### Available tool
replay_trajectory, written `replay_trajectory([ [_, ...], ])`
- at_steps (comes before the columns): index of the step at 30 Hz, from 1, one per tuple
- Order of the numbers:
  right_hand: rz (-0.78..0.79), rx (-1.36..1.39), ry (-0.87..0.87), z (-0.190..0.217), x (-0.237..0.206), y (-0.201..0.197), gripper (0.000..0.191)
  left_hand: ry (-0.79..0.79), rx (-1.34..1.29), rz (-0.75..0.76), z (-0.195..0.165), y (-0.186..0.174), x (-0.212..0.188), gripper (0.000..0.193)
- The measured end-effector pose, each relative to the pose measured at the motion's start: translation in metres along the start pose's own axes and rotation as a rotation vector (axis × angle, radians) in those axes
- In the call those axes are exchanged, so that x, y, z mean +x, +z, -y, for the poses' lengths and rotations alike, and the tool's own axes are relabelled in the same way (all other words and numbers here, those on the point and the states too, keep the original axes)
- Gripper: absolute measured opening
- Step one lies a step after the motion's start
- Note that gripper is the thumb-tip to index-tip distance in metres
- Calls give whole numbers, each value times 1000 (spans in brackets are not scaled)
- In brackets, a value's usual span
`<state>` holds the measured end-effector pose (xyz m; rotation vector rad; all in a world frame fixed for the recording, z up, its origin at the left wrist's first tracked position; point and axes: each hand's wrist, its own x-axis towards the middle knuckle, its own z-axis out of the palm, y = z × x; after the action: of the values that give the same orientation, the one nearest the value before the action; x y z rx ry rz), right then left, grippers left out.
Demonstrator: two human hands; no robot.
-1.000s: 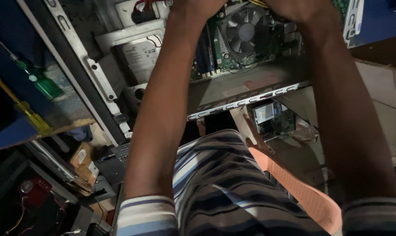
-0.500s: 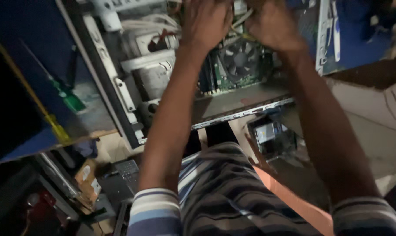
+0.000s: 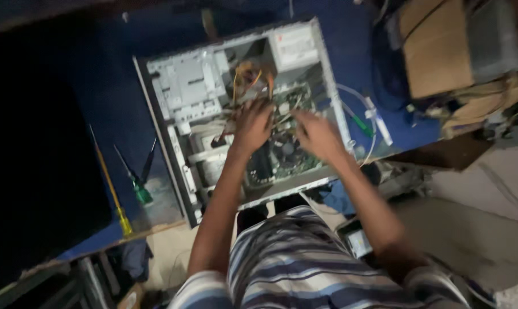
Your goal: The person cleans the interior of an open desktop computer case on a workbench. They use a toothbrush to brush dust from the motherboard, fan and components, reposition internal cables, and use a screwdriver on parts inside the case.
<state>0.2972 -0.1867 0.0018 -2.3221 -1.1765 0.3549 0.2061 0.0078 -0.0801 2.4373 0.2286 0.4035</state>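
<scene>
An open desktop computer case (image 3: 179,91) lies on its side on a blue table (image 3: 110,97). Both my hands reach inside it. My left hand (image 3: 252,123) rests over the green circuit board (image 3: 296,163), fingers among a bundle of yellow, orange and red cables (image 3: 248,77). My right hand (image 3: 317,134) lies just to its right over the board, fingers spread toward the cables. The picture is blurred, so what either hand grips is unclear.
A yellow-handled screwdriver (image 3: 111,191) and green-handled tools (image 3: 139,183) lie left of the case. A green-handled tool (image 3: 359,123) and white cable lie to its right. Cardboard boxes (image 3: 442,48) stand at the far right. Clutter sits on the floor below the table edge.
The view has pulled back and up, so the whole case now shows. My hands have stayed inside the case over the board, now a little apart.
</scene>
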Motion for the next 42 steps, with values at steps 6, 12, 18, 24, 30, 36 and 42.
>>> replay_trajectory([
  [6, -447, 476, 462, -86, -92, -29, 16, -134, -156, -5, -38, -56, -47, 48],
  [12, -500, -171, 259, -183, -89, -27, 14, -129, -124, -161, -62, -97, -101, 47],
  [18, -402, -307, 241, -192, -79, -26, 15, -213, -176, -203, -59, -94, -107, 41],
  [24, -465, 25, 400, -153, -103, -52, 27, -231, -180, -78, -52, -85, -109, 41],
  [30, -223, 84, 327, -39, -113, -97, 28, -238, -180, -13, -49, -78, -107, 38],
  [36, 1, -558, -326, 24, -50, -89, 40, -187, -129, 117, -53, -78, -105, 35],
  [42, 211, -735, -458, 27, -7, -74, 26, -102, -81, 189, -58, -78, -104, 39],
])
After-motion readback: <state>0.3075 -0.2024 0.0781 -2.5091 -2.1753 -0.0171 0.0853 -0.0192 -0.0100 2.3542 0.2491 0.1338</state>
